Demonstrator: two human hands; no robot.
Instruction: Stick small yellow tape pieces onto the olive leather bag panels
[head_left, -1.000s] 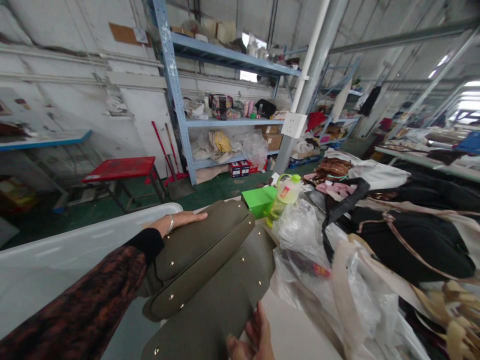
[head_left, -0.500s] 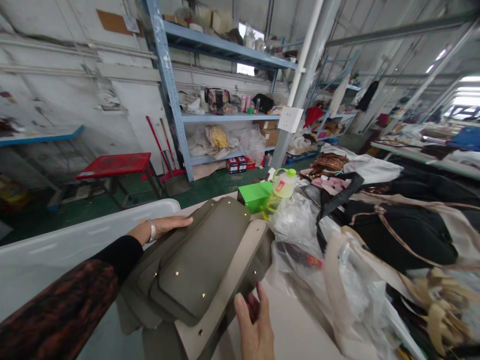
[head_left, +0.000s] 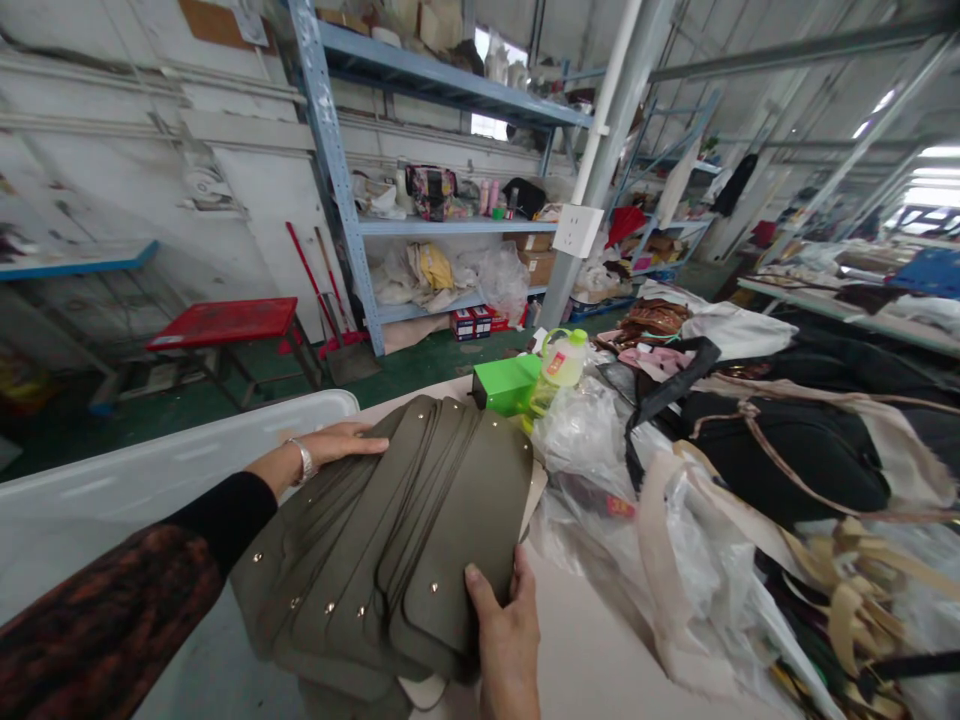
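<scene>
A fanned stack of olive-grey leather-like panels (head_left: 420,520) with rounded corners and small gold studs lies in front of me. My left hand (head_left: 341,445) rests along the upper left edge of the stack, its fingers stretched out over the panels. At the lower right edge my right hand (head_left: 506,620) has its thumb on top of the outermost panel and its fingers round the side, gripping it. A pale underside shows at the stack's right and bottom edges. How many panels the right hand holds is hidden.
A white plastic tub (head_left: 187,440) stands at left. Beyond the stack are a green box (head_left: 506,385) and a bottle of yellow liquid (head_left: 559,370). Clear plastic bags (head_left: 581,430), straps and black bags (head_left: 787,450) crowd the right. A red stool (head_left: 225,325) and blue shelving (head_left: 450,228) stand behind.
The panels have shifted right and fanned out, covering most of the pale strip. My right hand has closed on the right edge; my left hand stays on the upper left edge.
</scene>
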